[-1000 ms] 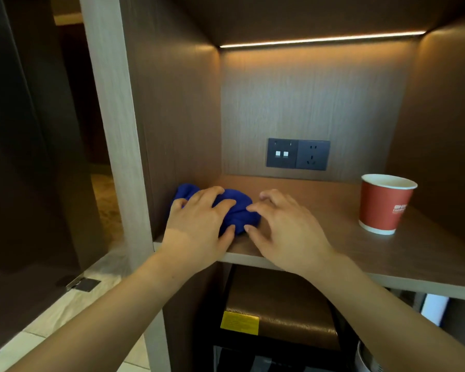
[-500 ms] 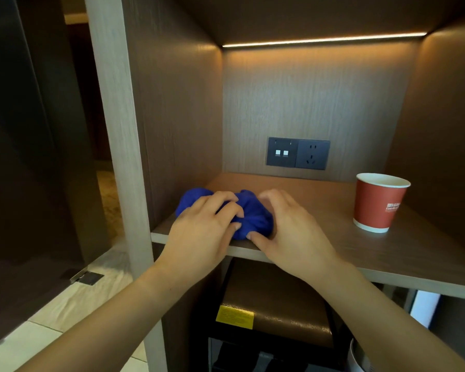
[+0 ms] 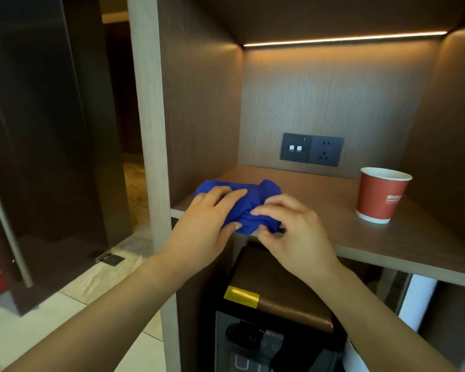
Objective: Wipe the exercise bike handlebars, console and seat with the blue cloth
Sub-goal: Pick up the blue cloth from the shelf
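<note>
Wood-veneer niche, lit by an LED strip (image 3: 344, 38) along the top of the back wall. Its shelf (image 3: 320, 200) is a brown wood surface.

Blue cloth (image 3: 253, 208): bunched up at the front left corner of the shelf, close to the left side panel, with its near part at the shelf's front edge.

My left hand (image 3: 204, 229): fingers laid over the top of the cloth, thumb tucked against its front underside, so the cloth is gripped between them.

My right hand (image 3: 293, 237): fingers curled, pinching the right front part of the cloth at the shelf edge. Both hands are on the same bundle, close together but not touching each other.

Red paper cup (image 3: 381, 196): upright on the right of the shelf, well apart from the cloth and hands. Whether it holds anything cannot be told.

Dark switch-and-socket panel (image 3: 312, 149): set in the back wall just above the shelf.

Below the shelf: a dark unit (image 3: 274, 342) with a brown top and a yellow label (image 3: 241, 296) at its front left corner.

Pale tiled floor (image 3: 38, 331) at lower left.
</note>
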Motion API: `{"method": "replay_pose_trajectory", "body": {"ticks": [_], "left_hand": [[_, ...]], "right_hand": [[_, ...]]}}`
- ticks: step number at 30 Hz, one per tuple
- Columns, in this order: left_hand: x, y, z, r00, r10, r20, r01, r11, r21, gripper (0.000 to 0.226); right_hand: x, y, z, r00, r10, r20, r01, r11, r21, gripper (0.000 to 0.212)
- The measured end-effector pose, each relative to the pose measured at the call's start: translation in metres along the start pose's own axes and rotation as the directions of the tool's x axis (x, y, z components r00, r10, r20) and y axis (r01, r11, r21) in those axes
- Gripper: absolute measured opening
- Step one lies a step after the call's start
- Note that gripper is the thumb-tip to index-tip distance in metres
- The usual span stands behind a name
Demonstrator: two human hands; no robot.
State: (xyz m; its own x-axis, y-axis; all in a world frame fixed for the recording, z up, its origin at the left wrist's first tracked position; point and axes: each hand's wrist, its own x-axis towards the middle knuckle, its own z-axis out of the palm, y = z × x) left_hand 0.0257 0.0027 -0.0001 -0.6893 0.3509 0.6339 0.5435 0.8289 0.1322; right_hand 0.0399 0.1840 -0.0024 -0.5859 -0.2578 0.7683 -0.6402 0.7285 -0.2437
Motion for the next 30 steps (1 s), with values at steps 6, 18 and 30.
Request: {"method": "replay_pose_trajectory", "body": {"ticks": [6,18,30], "left_hand": [[-0.04,-0.007,-0.034,0.991,0.03,-0.128,-0.031,0.999,-0.01,0.036],[-0.258,-0.111,-0.184,0.973,-0.227,-0.033,0.229,0.956,0.182,0.042],[-0.552,-0.172,-0.351,0.63,-0.725,-0.277,0.776,0.593,0.214,0.047]], "right_hand": [[-0.01,-0.035,0.02,1.0,0.002,-0.013,0.0,0.994,0.111,0.046],[-0.031,-0.252,0.158,0.964,-0.209,0.164,0.122,0.897,0.426,0.036],[-0.104,-0.567,0.288,0.77,-0.61,0.187,0.245,0.553,0.796,0.042]]}}
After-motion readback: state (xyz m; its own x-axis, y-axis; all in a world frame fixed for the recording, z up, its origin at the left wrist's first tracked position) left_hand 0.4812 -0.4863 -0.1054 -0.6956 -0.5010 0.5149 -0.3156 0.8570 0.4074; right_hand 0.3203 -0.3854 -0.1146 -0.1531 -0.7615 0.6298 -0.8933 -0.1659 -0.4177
